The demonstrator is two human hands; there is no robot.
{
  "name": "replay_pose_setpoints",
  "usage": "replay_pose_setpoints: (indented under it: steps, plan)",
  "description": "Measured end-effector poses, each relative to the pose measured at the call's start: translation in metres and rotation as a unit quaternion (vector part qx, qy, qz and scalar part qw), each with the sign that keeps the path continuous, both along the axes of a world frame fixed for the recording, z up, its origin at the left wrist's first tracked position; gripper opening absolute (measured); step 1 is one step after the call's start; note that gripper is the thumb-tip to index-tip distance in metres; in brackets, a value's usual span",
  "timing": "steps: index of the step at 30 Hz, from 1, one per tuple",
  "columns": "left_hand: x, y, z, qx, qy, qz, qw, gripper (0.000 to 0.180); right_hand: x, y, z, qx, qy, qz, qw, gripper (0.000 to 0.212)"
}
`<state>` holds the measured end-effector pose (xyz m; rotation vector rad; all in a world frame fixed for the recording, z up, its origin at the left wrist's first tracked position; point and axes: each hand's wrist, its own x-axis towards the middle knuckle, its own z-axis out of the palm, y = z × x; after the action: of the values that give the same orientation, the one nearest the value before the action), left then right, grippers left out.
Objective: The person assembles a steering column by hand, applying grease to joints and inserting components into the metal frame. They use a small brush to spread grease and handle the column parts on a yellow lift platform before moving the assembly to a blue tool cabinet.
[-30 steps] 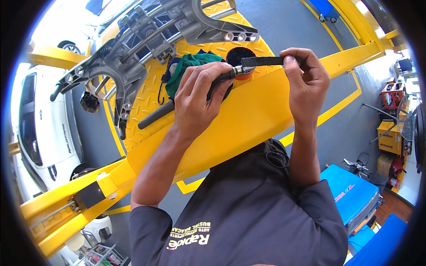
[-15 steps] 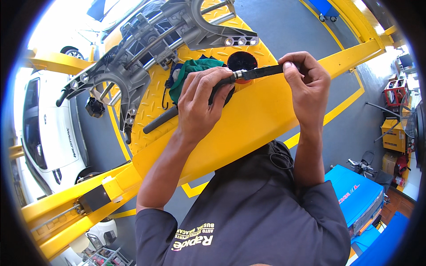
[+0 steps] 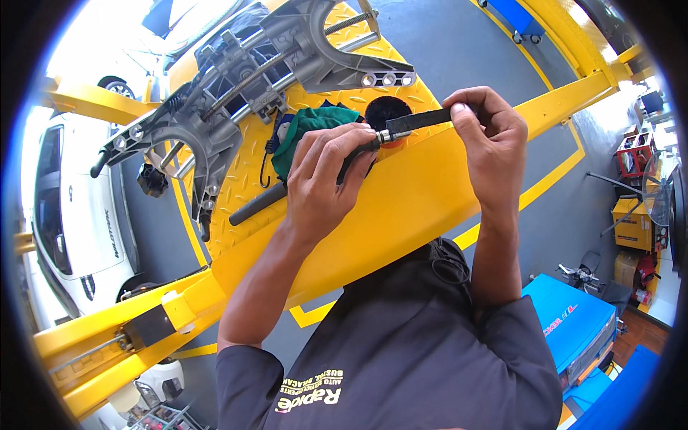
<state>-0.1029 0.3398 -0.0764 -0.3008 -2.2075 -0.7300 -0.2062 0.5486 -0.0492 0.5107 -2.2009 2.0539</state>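
Observation:
My left hand (image 3: 322, 168) is closed round the black handle of a slim tool with a silver collar (image 3: 387, 136). A flat black strip (image 3: 419, 123) runs from the collar toward my right hand (image 3: 491, 132). My right thumb and fingertips pinch the strip's far end. Whether strip and handle are one piece, I cannot tell. A black rod (image 3: 258, 204) slants out below my left wrist; its other end is hidden. Behind my left hand lies a bunched green cloth (image 3: 304, 132). A round black container (image 3: 388, 109) stands just beyond the strip.
A grey metal wheel clamp (image 3: 215, 129) with threaded rods rests across the yellow tread-plate platform (image 3: 233, 175). A yellow beam (image 3: 401, 208) runs in front of my body. At the left is a white vehicle (image 3: 89, 215); at the lower right, a blue box (image 3: 570, 315).
The black strip has turned slightly, so more of its broad face shows. Both hands keep their grips, and the whole view has shifted a little.

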Motion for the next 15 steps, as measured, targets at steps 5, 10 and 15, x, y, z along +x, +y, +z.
replay_pose_setpoints:
  steps: [5,10,15]
  plan:
    - [-0.0003,-0.0010,-0.0021,0.004,0.000,-0.010,1.000,0.035,-0.0002,-0.0031,0.0031,-0.017,0.023,-0.024,0.999,0.012]
    - [0.0011,-0.0025,-0.0020,-0.012,-0.007,-0.010,1.000,0.036,-0.0010,-0.0003,0.0061,0.019,0.021,-0.020,0.999,0.012]
    - [0.0023,-0.0027,-0.0014,-0.003,-0.015,-0.007,1.000,0.036,0.0021,-0.0002,0.0076,0.013,0.041,-0.032,0.999,0.011]
